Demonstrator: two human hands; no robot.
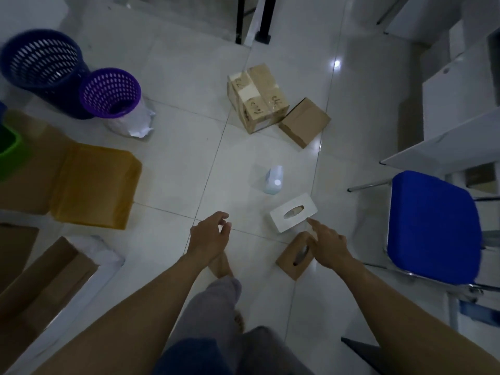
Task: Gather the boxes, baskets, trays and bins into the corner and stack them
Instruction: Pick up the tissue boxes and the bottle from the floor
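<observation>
My left hand (pixel 209 236) and right hand (pixel 328 244) hover empty and loose over glossy floor tiles (pixel 176 180). A white tissue box (pixel 293 212) lies just past my right hand. Cardboard boxes (pixel 259 101) sit farther ahead, and purple baskets (pixel 111 90) stand well beyond my left hand.

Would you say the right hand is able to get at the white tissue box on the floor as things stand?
Probably yes. The right hand is empty, its forefinger almost at the near corner of the white tissue box, with nothing between them; the brown box lies under the hand, off that path.
</observation>
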